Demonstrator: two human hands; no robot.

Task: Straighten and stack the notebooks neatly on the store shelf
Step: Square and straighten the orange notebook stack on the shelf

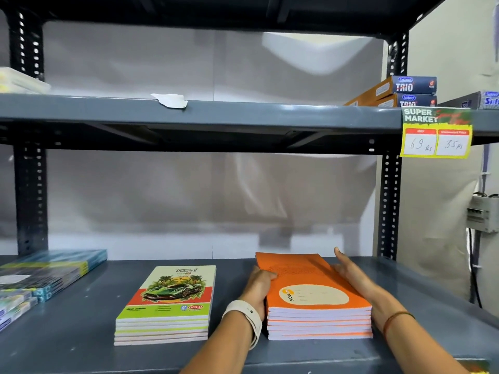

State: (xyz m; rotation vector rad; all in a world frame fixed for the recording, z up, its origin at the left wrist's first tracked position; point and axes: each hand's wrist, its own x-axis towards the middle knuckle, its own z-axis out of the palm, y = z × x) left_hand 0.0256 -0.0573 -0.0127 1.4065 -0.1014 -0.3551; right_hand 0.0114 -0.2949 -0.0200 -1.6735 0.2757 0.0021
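Observation:
A stack of several orange notebooks (313,292) lies on the lower grey shelf (81,333), right of centre. My left hand (259,286), with a white wristband, presses against the stack's left side, fingertips over the top cover's edge. My right hand (351,273) lies flat along the stack's right side, a brown thread on its wrist. To the left sits a squared stack of several green and red notebooks with a car picture (170,303). At the far left lies a slanted pile of blue and green notebooks (40,276).
The upper shelf (243,112) holds a scrap of white paper (170,100) and blue and orange Trio boxes (399,93) at the right. A yellow price tag (436,133) hangs from its edge. Black perforated posts (388,206) flank the bay. A wall switch box (483,214) is at the right.

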